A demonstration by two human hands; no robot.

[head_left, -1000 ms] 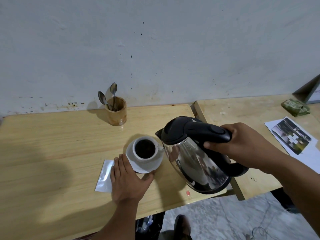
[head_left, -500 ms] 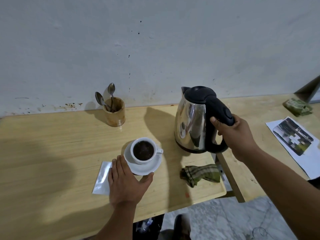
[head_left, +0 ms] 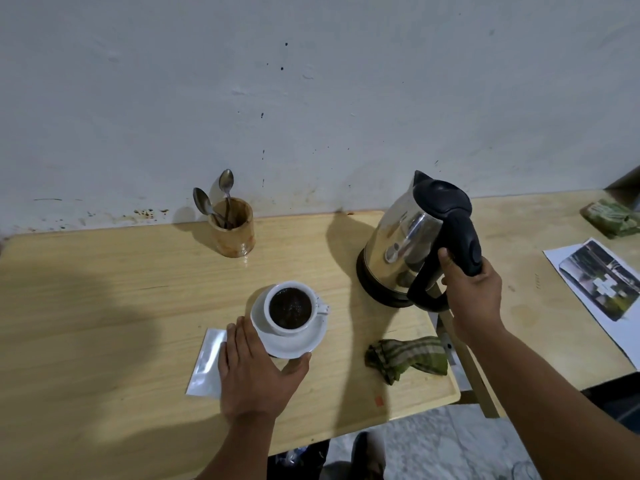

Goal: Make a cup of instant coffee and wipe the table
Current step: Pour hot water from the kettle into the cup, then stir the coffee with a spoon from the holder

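A white cup (head_left: 290, 308) full of dark coffee stands on a white saucer (head_left: 294, 344) near the middle of the wooden table (head_left: 104, 306). My left hand (head_left: 254, 372) lies flat on the table, fingers and thumb against the saucer's near rim, partly covering a silver sachet (head_left: 206, 363). My right hand (head_left: 471, 292) grips the black handle of a steel kettle (head_left: 408, 244), which stands at the table's right edge, slightly tilted. A folded green striped cloth (head_left: 407, 356) lies in front of the kettle.
A wooden holder (head_left: 233, 233) with two spoons (head_left: 227, 183) stands by the wall. A second table (head_left: 540, 306) adjoins on the right, carrying a printed sheet (head_left: 599, 282) and a green packet (head_left: 611, 221). The floor shows below the near edge.
The kettle has swung from tilted beside the cup, up and right, and now rests at the table's right edge. The green cloth has come into sight. My left hand has stayed at the saucer.
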